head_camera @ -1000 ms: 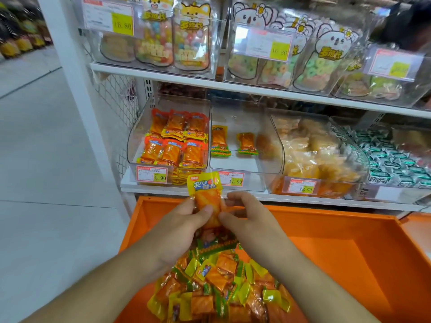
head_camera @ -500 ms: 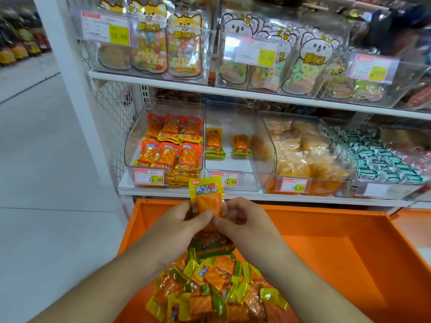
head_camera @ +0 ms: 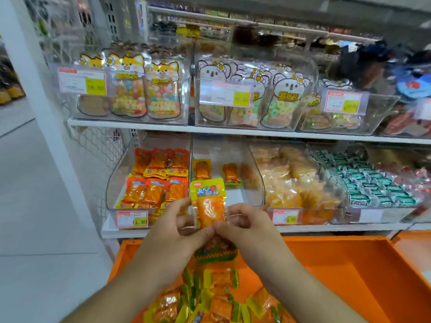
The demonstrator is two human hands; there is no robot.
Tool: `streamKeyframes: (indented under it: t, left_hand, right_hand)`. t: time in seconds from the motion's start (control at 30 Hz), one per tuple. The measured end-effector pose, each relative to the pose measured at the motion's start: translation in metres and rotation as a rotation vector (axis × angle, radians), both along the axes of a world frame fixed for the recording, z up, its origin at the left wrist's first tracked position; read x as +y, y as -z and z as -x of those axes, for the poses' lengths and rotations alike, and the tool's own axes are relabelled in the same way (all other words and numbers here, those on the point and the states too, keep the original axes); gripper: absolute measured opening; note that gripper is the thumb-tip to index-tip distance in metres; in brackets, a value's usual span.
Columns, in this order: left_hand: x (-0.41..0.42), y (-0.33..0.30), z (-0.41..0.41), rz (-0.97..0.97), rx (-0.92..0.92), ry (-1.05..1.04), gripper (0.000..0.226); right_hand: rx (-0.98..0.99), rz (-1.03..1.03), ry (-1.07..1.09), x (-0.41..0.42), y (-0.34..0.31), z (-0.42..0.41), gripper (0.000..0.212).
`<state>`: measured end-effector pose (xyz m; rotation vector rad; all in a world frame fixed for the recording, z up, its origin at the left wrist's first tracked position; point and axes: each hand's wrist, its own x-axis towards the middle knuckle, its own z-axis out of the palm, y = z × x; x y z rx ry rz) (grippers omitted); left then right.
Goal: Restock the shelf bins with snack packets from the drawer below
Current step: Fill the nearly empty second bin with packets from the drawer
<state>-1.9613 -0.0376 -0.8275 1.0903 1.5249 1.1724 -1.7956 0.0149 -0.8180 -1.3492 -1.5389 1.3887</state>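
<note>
Both hands pinch 1 upright snack packet (head_camera: 208, 202) between them — the left hand (head_camera: 168, 238) with thumb and fingers on its left edge and lower corner, the right hand (head_camera: 247, 229) closed on its right edge — so the yellow printed top stands clear above the fingers, probably to keep the face readable and square before it goes in. Hanging just under the grip is a second, green-edged packet (head_camera: 215, 251), seemingly caught in the same pinch, though whether a finger actually holds it I cannot tell. Straight behind and slightly above the grip sits the near-empty clear bin (head_camera: 233, 145), with only 2 orange packets (head_camera: 229, 173) at its back; that gap looks like the reason the packet is raised here. Left of the grip, the neighbouring bin (head_camera: 116, 183) is well stocked with orange packets. Below the hands, the orange drawer (head_camera: 349, 264) holds the loose pile of packets (head_camera: 210, 299) — the supply for restocking.
</note>
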Motion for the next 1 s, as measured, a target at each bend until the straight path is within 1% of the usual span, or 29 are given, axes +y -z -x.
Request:
streamKeyframes:
  t: [0.03, 0.1, 0.13, 0.2, 0.27, 0.33, 0.37, 0.43, 0.53, 0.57, 0.6, 0.63, 0.7, 0.9, 1.0]
  left_hand:
    - [0.013, -0.003, 0.0, 0.014, -0.008, 0.001, 0.074]
    - [0.044, -0.011, -0.002, 0.048, -0.036, -0.013, 0.069]
    - [0.061, -0.014, -0.002, 0.063, -0.042, -0.034, 0.063]
    - [0.096, -0.021, -0.006, 0.073, -0.003, -0.112, 0.058]
    - [0.129, -0.026, -0.011, 0.086, 0.102, -0.167, 0.051]
    - [0.16, -0.025, -0.017, 0.109, 0.248, -0.202, 0.034]
    - [0.174, -0.021, -0.019, 0.13, 0.319, -0.217, 0.03]
    - [0.201, -0.009, -0.024, 0.175, 0.421, -0.242, 0.028]
    - [0.237, 0.009, -0.03, 0.214, 0.612, -0.234, 0.02]
    - [0.247, 0.014, -0.032, 0.214, 0.661, -0.231, 0.024]
    - [0.258, 0.021, -0.033, 0.215, 0.702, -0.235, 0.033]
    - [0.265, 0.025, -0.034, 0.224, 0.729, -0.241, 0.04]
    - [0.276, 0.034, -0.035, 0.246, 0.761, -0.24, 0.044]
    - [0.283, 0.05, -0.038, 0.231, 0.818, -0.178, 0.031]
    - [0.283, 0.055, -0.033, 0.213, 0.893, -0.169, 0.035]
  right_hand:
    - [-0.028, -0.021, -0.014, 0.01, -0.005, -0.002, 0.028]
    - [-0.072, -0.088, -0.047, 0.031, -0.013, -0.009, 0.039]
    - [-0.118, -0.152, -0.039, 0.042, -0.016, -0.013, 0.045]
    - [-0.289, -0.336, -0.001, 0.064, -0.018, -0.025, 0.055]
    - [-0.467, -0.466, 0.017, 0.082, -0.015, -0.038, 0.064]
    - [-0.572, -0.493, 0.008, 0.096, -0.006, -0.05, 0.067]
    - [-0.607, -0.487, 0.0, 0.1, -0.002, -0.054, 0.067]
    - [-0.635, -0.476, -0.017, 0.107, 0.005, -0.061, 0.066]
    - [-0.634, -0.475, -0.012, 0.114, 0.015, -0.069, 0.072]
    - [-0.625, -0.477, -0.01, 0.117, 0.018, -0.071, 0.072]
    - [-0.614, -0.486, -0.014, 0.118, 0.021, -0.073, 0.07]
    - [-0.604, -0.492, -0.024, 0.12, 0.024, -0.075, 0.067]
    - [-0.593, -0.493, -0.039, 0.122, 0.029, -0.077, 0.064]
    - [-0.616, -0.57, -0.03, 0.122, 0.034, -0.076, 0.059]
    - [-0.631, -0.595, -0.029, 0.122, 0.034, -0.075, 0.059]
